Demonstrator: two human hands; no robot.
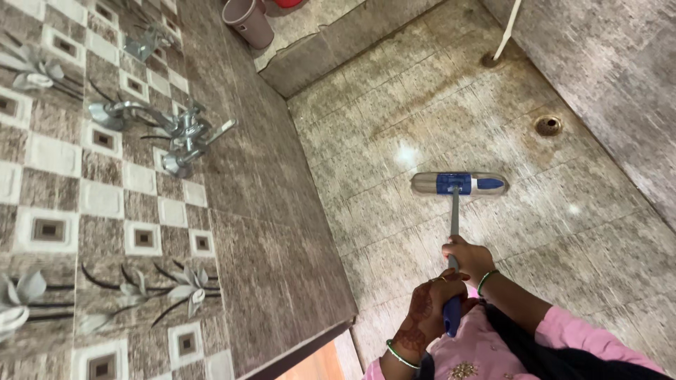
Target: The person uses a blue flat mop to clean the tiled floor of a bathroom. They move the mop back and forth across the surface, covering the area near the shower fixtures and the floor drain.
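Both hands — right hand (470, 257) above, left hand (429, 302) below — are gripping the mop handle (454, 218) closed-fisted; mop head (459, 184) is pressing the floor (422, 119) ahead.

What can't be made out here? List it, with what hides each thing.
Head view only:
- Mop handle: its grip is covered by the right hand and left hand.
- Mop head: its underside is pressed to the floor.
- Bucket: its top is cut off by the upper edge.
- White pipe: runs out of frame above.
- Floor drain: too small for detail.
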